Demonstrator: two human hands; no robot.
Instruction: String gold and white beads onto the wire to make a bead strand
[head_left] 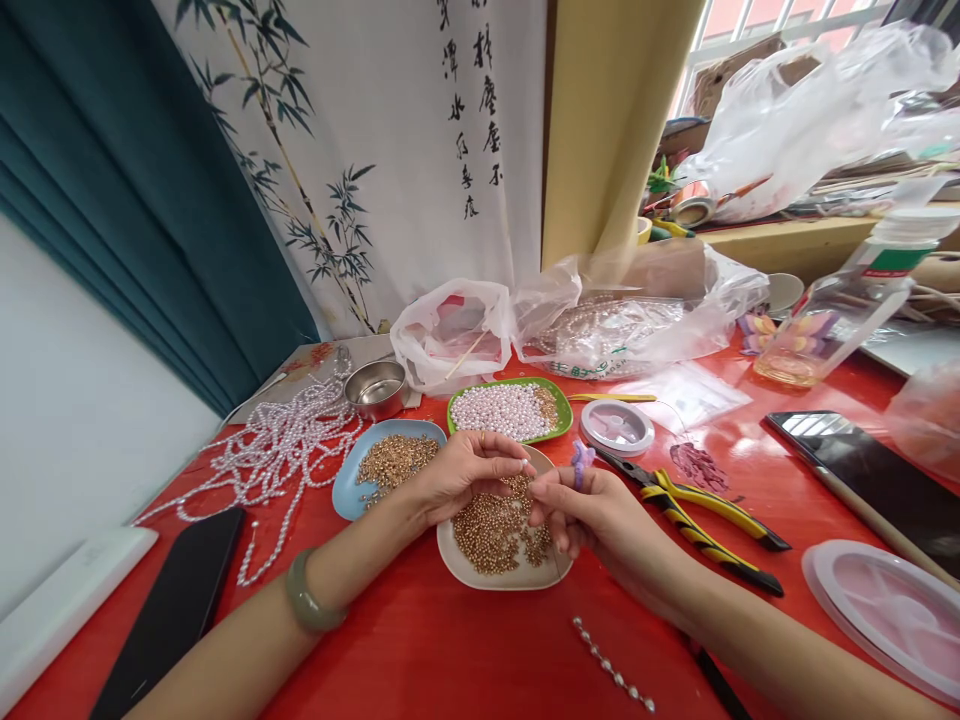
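Both hands meet over a beige dish [459, 565] full of small gold beads [491, 530]. My left hand [461, 475] pinches a tiny white bead at its fingertips, a green bangle on its wrist. My right hand [585, 510] is closed on a small purple piece [581, 458] and seemingly a thin thread, its fingertips almost touching the left ones. A short beaded strand [611, 665] lies on the red table [450, 650] in front of me.
A blue dish [345, 485] of gold beads, a green dish [559, 420] of white pearls, a steel bowl [375, 388] and pearl strands [277, 450] lie behind. Yellow-black pliers [705, 520], a thread spool [616, 427], phones [176, 605], plastic bags [622, 310] and a bottle [847, 300] surround.
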